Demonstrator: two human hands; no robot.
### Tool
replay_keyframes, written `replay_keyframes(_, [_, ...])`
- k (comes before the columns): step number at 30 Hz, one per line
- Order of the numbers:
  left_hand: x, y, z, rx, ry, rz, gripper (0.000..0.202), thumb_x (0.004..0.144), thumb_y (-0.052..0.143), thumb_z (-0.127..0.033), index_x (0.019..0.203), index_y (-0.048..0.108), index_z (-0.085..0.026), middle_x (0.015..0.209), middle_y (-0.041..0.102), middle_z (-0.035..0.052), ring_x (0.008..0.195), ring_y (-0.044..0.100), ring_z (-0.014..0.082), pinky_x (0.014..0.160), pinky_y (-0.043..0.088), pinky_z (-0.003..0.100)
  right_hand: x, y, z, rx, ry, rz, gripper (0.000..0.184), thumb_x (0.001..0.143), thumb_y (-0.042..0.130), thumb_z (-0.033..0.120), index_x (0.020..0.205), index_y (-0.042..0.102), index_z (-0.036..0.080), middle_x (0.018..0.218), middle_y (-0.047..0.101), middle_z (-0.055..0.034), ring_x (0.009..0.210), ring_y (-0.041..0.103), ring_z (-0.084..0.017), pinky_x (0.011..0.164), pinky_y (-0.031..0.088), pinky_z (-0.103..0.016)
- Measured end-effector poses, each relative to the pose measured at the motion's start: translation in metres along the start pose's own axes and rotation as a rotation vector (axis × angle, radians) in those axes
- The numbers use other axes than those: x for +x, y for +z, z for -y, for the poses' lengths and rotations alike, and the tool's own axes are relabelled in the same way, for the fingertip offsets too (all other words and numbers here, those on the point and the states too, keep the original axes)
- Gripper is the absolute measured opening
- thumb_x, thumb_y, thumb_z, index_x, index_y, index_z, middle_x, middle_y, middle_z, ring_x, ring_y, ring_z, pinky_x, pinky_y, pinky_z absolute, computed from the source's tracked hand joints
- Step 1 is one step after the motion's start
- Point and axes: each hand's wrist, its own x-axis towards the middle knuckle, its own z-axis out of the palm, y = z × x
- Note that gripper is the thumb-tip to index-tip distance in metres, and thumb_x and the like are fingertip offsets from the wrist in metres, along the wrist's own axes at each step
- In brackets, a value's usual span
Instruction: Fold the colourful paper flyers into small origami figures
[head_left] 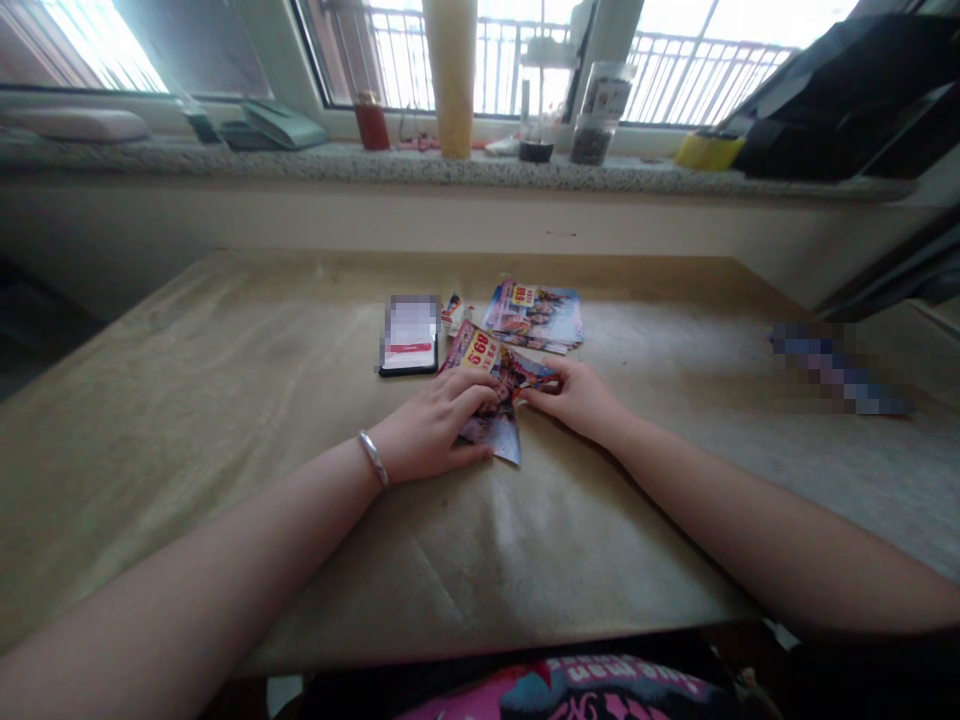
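Observation:
A colourful printed flyer lies on the table in front of me, its upper part showing a yellow patch with a red price. My left hand rests on the flyer with its fingers spread, a silver bangle on that wrist. On the flyer's right side, my right hand pinches a raised corner between thumb and fingers. That corner is bent up or partly torn; I cannot tell which. Just beyond lies a stack of similar flyers, and a small crumpled printed scrap sits to its left.
Left of the flyer is a phone with a lit, blurred screen. A blurred flat item lies at the table's right. On the windowsill stand a red container, a clear jar and a black bag.

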Motion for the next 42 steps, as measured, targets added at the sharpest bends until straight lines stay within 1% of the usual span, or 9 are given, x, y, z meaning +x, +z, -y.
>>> replay_keyframes(5, [-0.002, 0.002, 0.002, 0.010, 0.028, -0.066, 0.078, 0.076, 0.069, -0.044, 0.138, 0.029, -0.018, 0.142, 0.032, 0.0189, 0.136, 0.029, 0.0331, 0.110, 0.033, 0.052, -0.005, -0.001, 0.010, -0.099, -0.045, -0.022, 0.018, 0.073, 0.064, 0.030, 0.086, 0.066, 0.017, 0.075, 0.067, -0.0009, 0.057, 0.055, -0.011, 0.052, 0.042, -0.022])
replay_keyframes(9, [-0.002, 0.003, 0.002, 0.001, 0.021, -0.064, 0.095, 0.072, 0.072, -0.050, 0.144, 0.018, -0.017, 0.144, 0.030, 0.0204, 0.136, 0.029, 0.0341, 0.111, 0.032, 0.052, -0.008, -0.002, 0.017, -0.152, -0.089, -0.024, 0.021, 0.075, 0.062, 0.029, 0.092, 0.067, 0.017, 0.078, 0.068, -0.0010, 0.051, 0.051, -0.009, 0.051, 0.041, -0.023])
replay_keyframes(19, [-0.001, 0.001, 0.000, 0.026, -0.088, 0.153, 0.061, 0.082, 0.059, -0.052, 0.131, 0.047, -0.017, 0.139, 0.040, 0.0155, 0.129, 0.040, 0.0325, 0.110, 0.035, 0.051, -0.004, -0.004, 0.015, -0.134, -0.051, -0.041, 0.019, 0.075, 0.062, 0.025, 0.091, 0.066, 0.016, 0.076, 0.068, -0.0024, 0.056, 0.054, -0.011, 0.051, 0.043, -0.022])
replay_keyframes(23, [-0.001, 0.002, 0.000, 0.022, -0.073, 0.050, 0.062, 0.082, 0.061, -0.048, 0.132, 0.044, -0.016, 0.136, 0.041, 0.0160, 0.130, 0.039, 0.0306, 0.110, 0.036, 0.048, -0.004, -0.004, 0.014, -0.148, -0.051, -0.006, 0.023, 0.076, 0.061, 0.027, 0.095, 0.066, 0.016, 0.077, 0.068, -0.0028, 0.058, 0.055, -0.012, 0.053, 0.043, -0.023])
replay_keyframes(30, [0.000, 0.004, 0.003, 0.072, 0.010, -0.159, 0.093, 0.077, 0.066, -0.053, 0.147, 0.016, -0.018, 0.145, 0.028, 0.0211, 0.138, 0.025, 0.0359, 0.111, 0.031, 0.055, -0.008, -0.003, 0.015, -0.120, -0.161, 0.000, 0.020, 0.078, 0.058, 0.029, 0.093, 0.063, 0.016, 0.075, 0.064, -0.0030, 0.064, 0.056, -0.014, 0.059, 0.046, -0.027])
replay_keyframes(34, [0.002, 0.003, 0.005, 0.140, 0.077, -0.184, 0.110, 0.069, 0.063, -0.068, 0.148, 0.010, -0.014, 0.147, 0.028, 0.0239, 0.139, 0.024, 0.0385, 0.112, 0.028, 0.056, -0.009, 0.002, 0.015, -0.009, -0.117, 0.015, 0.016, 0.078, 0.059, 0.029, 0.090, 0.061, 0.018, 0.066, 0.058, 0.0015, 0.056, 0.052, -0.011, 0.052, 0.043, -0.024])
replay_keyframes(37, [0.003, 0.003, 0.006, 0.188, 0.060, -0.189, 0.115, 0.064, 0.063, -0.073, 0.148, 0.012, -0.012, 0.147, 0.029, 0.0249, 0.139, 0.024, 0.0393, 0.113, 0.024, 0.057, -0.009, 0.005, 0.014, 0.058, -0.091, 0.057, 0.020, 0.080, 0.058, 0.030, 0.097, 0.060, 0.019, 0.068, 0.059, 0.0020, 0.053, 0.050, -0.010, 0.049, 0.042, -0.023])
replay_keyframes(40, [0.003, 0.003, 0.006, 0.205, 0.039, -0.205, 0.117, 0.062, 0.065, -0.073, 0.147, 0.013, -0.013, 0.145, 0.032, 0.0235, 0.137, 0.027, 0.0393, 0.114, 0.021, 0.057, -0.010, 0.007, 0.013, 0.073, -0.096, 0.063, 0.023, 0.080, 0.057, 0.029, 0.101, 0.059, 0.020, 0.068, 0.059, 0.0025, 0.053, 0.050, -0.010, 0.049, 0.041, -0.023])
replay_keyframes(42, [0.002, 0.002, 0.004, 0.205, 0.031, -0.220, 0.115, 0.064, 0.068, -0.069, 0.147, 0.013, -0.013, 0.143, 0.035, 0.0223, 0.136, 0.029, 0.0386, 0.114, 0.019, 0.056, -0.011, 0.007, 0.015, 0.044, -0.100, 0.048, 0.018, 0.079, 0.058, 0.028, 0.095, 0.060, 0.020, 0.063, 0.055, 0.0036, 0.052, 0.048, -0.010, 0.048, 0.040, -0.022])
